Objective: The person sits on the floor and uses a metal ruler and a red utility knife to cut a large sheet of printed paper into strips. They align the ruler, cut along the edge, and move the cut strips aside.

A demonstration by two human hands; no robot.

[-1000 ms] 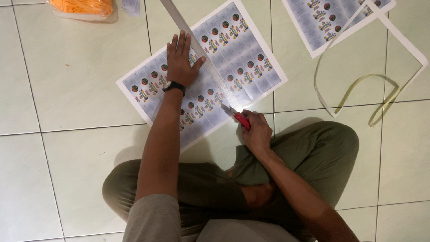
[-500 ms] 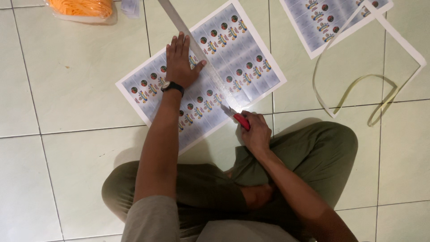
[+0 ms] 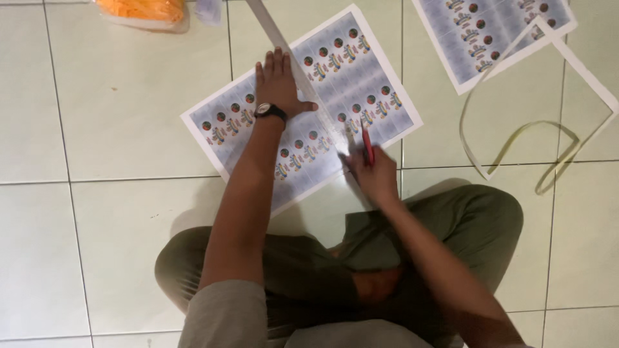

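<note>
Left hand: my left hand [image 3: 278, 82] lies flat, fingers spread, palm down on the ruler [image 3: 284, 48] and the printed sheet [image 3: 303, 109] — pressing, not gripping. A dark wristwatch [image 3: 270, 111] sits on that wrist.

Right hand: my right hand [image 3: 369, 171] is closed around a red cutter [image 3: 367, 145], its tip pointing up the frame toward the ruler's lower end. This hand is blurred, so I cannot tell whether the blade touches the paper.

Ruler: long, pale and narrow, running diagonally from the top edge of the frame down to the middle, across the sheet, under my left palm.

Printed sheet: white-bordered paper with rows of small coloured labels on a bluish ground, lying tilted on the floor in the upper middle of the frame — its lower corner near my knee.

Second sheet: another printed sheet [image 3: 490, 32] of the same kind lies at the upper right, partly cut off by the frame.

Paper strips: thin white trimmed strips [image 3: 548, 129] loop loosely at the right, one overlapping the second sheet's corner.

Orange bag: an orange bundle in clear plastic [image 3: 142, 11] sits at the upper left edge.

Floor: pale square tiles [image 3: 97, 129] carry everything.

Legs: I sit cross-legged in olive trousers [image 3: 451, 219], at the bottom of the frame.
</note>
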